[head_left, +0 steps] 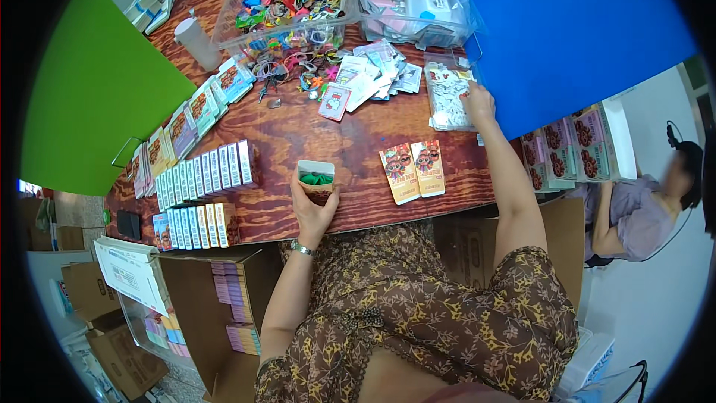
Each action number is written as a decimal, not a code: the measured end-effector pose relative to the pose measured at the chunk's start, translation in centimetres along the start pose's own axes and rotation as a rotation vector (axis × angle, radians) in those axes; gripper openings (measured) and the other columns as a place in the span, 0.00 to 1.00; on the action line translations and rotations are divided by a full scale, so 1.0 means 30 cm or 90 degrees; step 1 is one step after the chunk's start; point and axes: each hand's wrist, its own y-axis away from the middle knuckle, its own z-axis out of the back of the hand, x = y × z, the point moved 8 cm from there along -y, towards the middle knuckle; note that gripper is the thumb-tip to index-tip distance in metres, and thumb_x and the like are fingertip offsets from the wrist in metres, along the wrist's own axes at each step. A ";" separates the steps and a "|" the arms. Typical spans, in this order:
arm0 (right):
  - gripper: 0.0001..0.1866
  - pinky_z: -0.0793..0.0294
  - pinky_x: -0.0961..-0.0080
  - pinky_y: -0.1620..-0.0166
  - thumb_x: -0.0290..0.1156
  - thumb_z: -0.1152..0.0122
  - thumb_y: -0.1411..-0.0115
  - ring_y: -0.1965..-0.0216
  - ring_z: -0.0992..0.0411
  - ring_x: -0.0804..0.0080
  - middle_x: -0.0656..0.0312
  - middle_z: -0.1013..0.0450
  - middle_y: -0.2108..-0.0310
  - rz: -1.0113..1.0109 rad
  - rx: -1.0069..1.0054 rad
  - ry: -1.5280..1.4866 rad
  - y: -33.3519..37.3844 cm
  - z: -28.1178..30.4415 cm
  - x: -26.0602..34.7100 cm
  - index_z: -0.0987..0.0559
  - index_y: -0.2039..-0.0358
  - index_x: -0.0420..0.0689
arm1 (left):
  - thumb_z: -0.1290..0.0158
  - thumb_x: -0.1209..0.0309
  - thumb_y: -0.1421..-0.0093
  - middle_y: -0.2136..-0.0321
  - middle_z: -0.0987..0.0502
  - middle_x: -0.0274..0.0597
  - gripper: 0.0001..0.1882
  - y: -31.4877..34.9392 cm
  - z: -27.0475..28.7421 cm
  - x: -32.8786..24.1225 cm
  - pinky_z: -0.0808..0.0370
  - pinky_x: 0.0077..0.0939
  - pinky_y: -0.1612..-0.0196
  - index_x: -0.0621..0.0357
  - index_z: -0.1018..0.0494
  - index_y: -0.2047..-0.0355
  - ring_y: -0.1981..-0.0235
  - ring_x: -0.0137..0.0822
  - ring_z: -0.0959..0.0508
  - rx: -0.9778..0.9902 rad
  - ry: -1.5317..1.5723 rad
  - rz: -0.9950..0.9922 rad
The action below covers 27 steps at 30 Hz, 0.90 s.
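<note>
My left hand (315, 213) is wrapped round a small carton (317, 195), upright with its top flaps up. Something green (315, 178) shows inside the carton's mouth. Off to the right, my arm is stretched out and my right hand (479, 107) dips its fingers into a clear plastic tray (453, 127) of small white packets. Those fingers look drawn together; what they pinch, if anything, is too small to make out. Between my hands two flattened yellow cartons (412, 173) lie side by side near the table edge.
Rows of filled cartons (201, 175) line the left side. Paper cards (373, 75) lie scattered before a clear bin of colourful trinkets (294, 0). A green board (89, 89) and a blue board (574, 37) flank the table. Another person (645, 209) sits at the right.
</note>
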 end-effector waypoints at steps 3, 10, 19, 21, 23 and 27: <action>0.22 0.24 0.53 0.50 0.38 0.34 0.40 0.49 0.25 0.47 0.52 0.24 0.50 0.035 -0.018 0.054 -0.001 0.003 0.023 0.24 0.46 0.48 | 0.31 0.71 0.49 0.52 0.27 0.50 0.45 0.002 -0.001 0.006 0.26 0.33 0.50 0.65 0.45 0.35 0.53 0.40 0.24 0.013 0.003 0.010; 0.15 0.24 0.58 0.57 0.36 0.31 0.42 0.57 0.22 0.54 0.53 0.21 0.61 0.119 -0.020 -0.063 -0.004 0.071 0.017 0.20 0.55 0.47 | 0.31 0.71 0.48 0.50 0.28 0.51 0.47 0.006 -0.003 0.018 0.26 0.34 0.50 0.64 0.47 0.33 0.52 0.41 0.24 0.020 -0.005 0.001; 0.18 0.24 0.65 0.62 0.36 0.26 0.48 0.66 0.21 0.62 0.56 0.20 0.69 0.374 0.278 -0.140 0.045 -0.062 0.164 0.18 0.57 0.46 | 0.31 0.71 0.47 0.49 0.29 0.53 0.47 0.007 -0.007 0.014 0.26 0.36 0.49 0.65 0.47 0.34 0.50 0.43 0.25 0.032 0.008 0.008; 0.19 0.24 0.66 0.63 0.39 0.25 0.50 0.66 0.21 0.62 0.56 0.20 0.69 0.405 0.306 -0.062 0.043 -0.101 0.166 0.18 0.60 0.45 | 0.31 0.70 0.47 0.48 0.31 0.55 0.47 0.008 -0.010 0.022 0.26 0.39 0.48 0.66 0.46 0.34 0.48 0.47 0.26 0.036 0.028 0.024; 0.19 0.24 0.66 0.63 0.40 0.25 0.51 0.66 0.21 0.62 0.56 0.20 0.69 0.402 0.306 -0.045 0.036 -0.115 0.163 0.18 0.61 0.44 | 0.31 0.70 0.47 0.47 0.31 0.55 0.47 0.008 -0.009 0.017 0.26 0.39 0.48 0.66 0.47 0.34 0.48 0.47 0.26 0.036 0.012 0.020; 0.17 0.24 0.66 0.63 0.39 0.25 0.50 0.66 0.21 0.62 0.56 0.20 0.70 0.398 0.339 -0.055 0.041 -0.130 0.168 0.18 0.64 0.44 | 0.31 0.70 0.47 0.47 0.31 0.55 0.47 0.009 -0.006 0.016 0.26 0.39 0.48 0.66 0.47 0.34 0.48 0.47 0.26 0.040 0.017 0.028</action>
